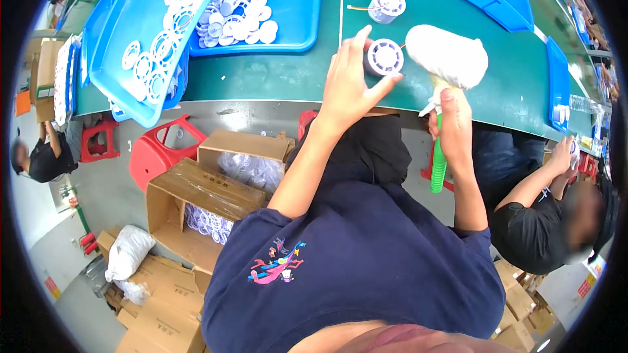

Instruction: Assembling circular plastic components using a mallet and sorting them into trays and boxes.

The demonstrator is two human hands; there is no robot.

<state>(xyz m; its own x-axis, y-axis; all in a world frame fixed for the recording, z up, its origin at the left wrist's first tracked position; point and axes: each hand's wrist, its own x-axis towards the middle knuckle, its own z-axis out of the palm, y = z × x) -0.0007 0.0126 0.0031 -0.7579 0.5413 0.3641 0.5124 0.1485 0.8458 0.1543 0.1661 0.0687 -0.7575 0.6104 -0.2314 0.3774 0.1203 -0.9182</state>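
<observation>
Along green counter (pixel 261 78), blue trays (pixel 297 0), right grip (pixel 456 124) closed on mallet (pixel 448 55), left grip (pixel 347 88) half-curled round 1 cylinder (pixel 384 57), contact unclear, floor cartons (pixel 203 186)

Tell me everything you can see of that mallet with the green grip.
The mallet has a bulky, rounded white head that looks wrapped in cloth or soft plastic, with loose white ends near its neck. A pale stretch of handle shows below the head, and the ribbed green grip looks like plastic or rubber. The right hand grasps the handle, head pointing away from the person, over the green table. Whether the head touches the tabletop is unclear.
</observation>
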